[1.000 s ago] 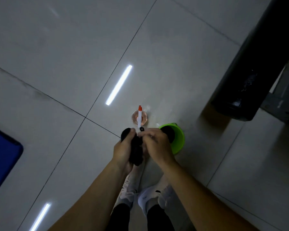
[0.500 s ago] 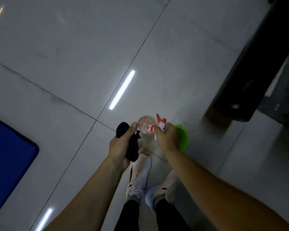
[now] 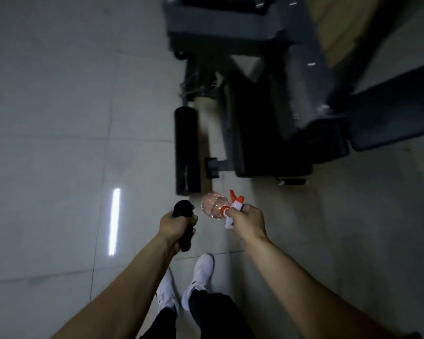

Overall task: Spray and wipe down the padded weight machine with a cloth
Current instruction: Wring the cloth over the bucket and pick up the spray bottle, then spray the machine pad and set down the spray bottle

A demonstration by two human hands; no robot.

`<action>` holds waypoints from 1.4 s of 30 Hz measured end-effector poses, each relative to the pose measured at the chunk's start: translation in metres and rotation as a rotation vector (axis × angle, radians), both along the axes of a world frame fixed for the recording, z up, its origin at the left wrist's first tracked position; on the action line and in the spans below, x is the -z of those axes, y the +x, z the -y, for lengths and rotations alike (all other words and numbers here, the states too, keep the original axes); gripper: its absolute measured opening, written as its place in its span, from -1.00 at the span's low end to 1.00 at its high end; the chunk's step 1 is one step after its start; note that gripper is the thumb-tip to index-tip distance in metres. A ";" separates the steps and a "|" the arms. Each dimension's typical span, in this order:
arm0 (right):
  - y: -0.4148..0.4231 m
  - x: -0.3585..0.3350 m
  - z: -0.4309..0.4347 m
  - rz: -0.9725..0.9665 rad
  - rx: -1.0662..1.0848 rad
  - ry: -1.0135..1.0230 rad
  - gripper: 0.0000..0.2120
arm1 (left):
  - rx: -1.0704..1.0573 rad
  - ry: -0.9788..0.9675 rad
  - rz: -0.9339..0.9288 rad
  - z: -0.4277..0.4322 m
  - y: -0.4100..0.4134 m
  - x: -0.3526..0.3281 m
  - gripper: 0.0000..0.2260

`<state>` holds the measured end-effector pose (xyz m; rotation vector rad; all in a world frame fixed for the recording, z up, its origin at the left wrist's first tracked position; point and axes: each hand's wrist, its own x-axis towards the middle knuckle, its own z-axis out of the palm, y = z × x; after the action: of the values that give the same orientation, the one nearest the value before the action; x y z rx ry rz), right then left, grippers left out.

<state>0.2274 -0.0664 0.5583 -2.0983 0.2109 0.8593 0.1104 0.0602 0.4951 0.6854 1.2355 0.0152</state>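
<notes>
Hands apart, both busy: left hand [image 3: 175,225] fisted round a black cloth [image 3: 182,208], bunched, ends poking out above and below the fist; right hand [image 3: 249,220] wrapped round the neck of a spray bottle [image 3: 213,206], fingers curled at the white-and-orange trigger head [image 3: 236,203], bottle body tipped away toward the floor. Both held in the air out front, over the tiled floor [image 3: 59,143], short of the weight machine [image 3: 267,133], touching none of it. Step judged: approach, tools in hand, spraying not yet begun; no wet sheen readable on the padding, too dim and blurred to tell. Next move likely calls for closing in on the nearest padding, the black roller pad [image 3: 187,150] just ahead of the hands, turning the nozzle to face it, squeezing the trigger, then bringing the cloth across. Nozzle direction hard to read here. Materials: cloth soft, limp, matte, probably absorbent; bottle clear rounded plastic with a pinkish tint, liquid level not readable; trigger head hard plastic. Roller pad cylindrical, glossy black, vinyl-like skin, likely foam beneath. Flat black seat pad [image 3: 397,118] at right, slab-shaped, smooth cover. Machine frame dark grey, boxy, looks like metal, motion-blurred. Floor pale glossy tile with grout lines, bright strip of light reflection [image 3: 114,221] left of the hands. White shoes [image 3: 201,272] and dark trousers below.
</notes>
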 end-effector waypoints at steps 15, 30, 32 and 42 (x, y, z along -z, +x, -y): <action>0.149 -0.194 0.277 0.431 0.482 0.306 -0.89 | 0.860 -0.030 0.195 0.218 0.282 -0.157 -0.62; 0.406 -0.218 0.368 0.793 0.554 0.480 -0.49 | 0.887 0.073 0.331 0.335 0.523 -0.218 -0.64; 0.437 -0.214 0.359 0.760 0.526 0.513 -0.48 | 0.850 0.148 0.298 0.328 0.546 -0.224 -0.73; 0.587 -0.147 0.330 0.565 0.474 0.062 -0.74 | 0.540 0.248 0.323 0.247 0.709 -0.227 -0.73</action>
<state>0.8144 -0.3969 0.7051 -2.0215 0.3510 -0.0149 0.8193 -0.1870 0.7223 1.1680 0.7169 -0.1649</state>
